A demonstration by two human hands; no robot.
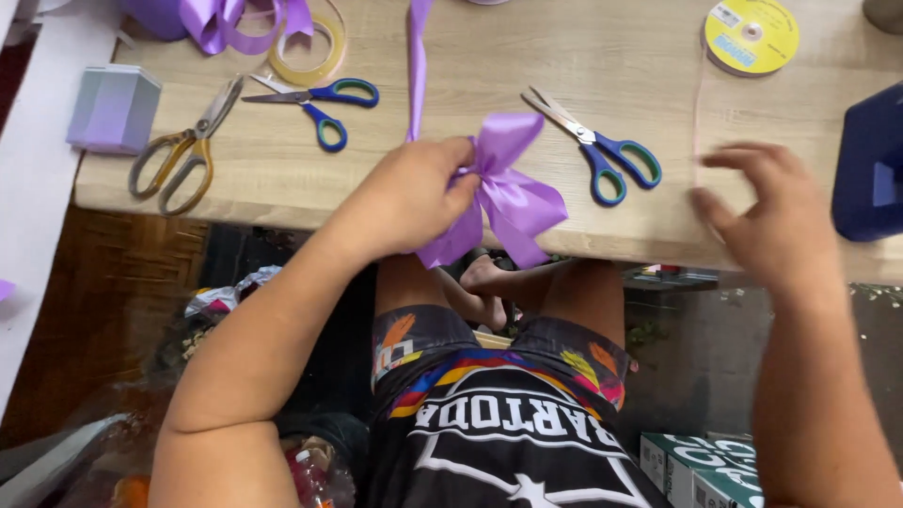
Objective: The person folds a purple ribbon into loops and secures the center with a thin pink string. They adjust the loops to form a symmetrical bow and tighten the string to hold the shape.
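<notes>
The left hand (414,193) is pinching a glossy purple satin bow (508,188) at its knot, fingers and thumb closing together on the gathered centre, right at the near edge of the pale wood-grain table (640,75). The bow's smooth loops are fanning out to the right of the pinch: one loop is rising up and away over the tabletop, while two broader folds are drooping down past the table edge toward the person's lap. A flat strip of the same purple ribbon (416,66) is running from near the pinch straight away across the table, its long axis pointing toward the far edge. The right hand (771,216) is hovering well apart from the bow, blurred, fingers spread and curled with nothing between them. Between the two hands, blue-handled scissors (597,146) are lying shut on the wood, blades pointing up and left. A second blue-handled pair (315,99) and brass-handled metal scissors (183,150) are lying further left, near a translucent tape roll (310,56). A yellow spool (751,36) is sitting at the far right, with a dark blue box (870,165) beside the right hand.
</notes>
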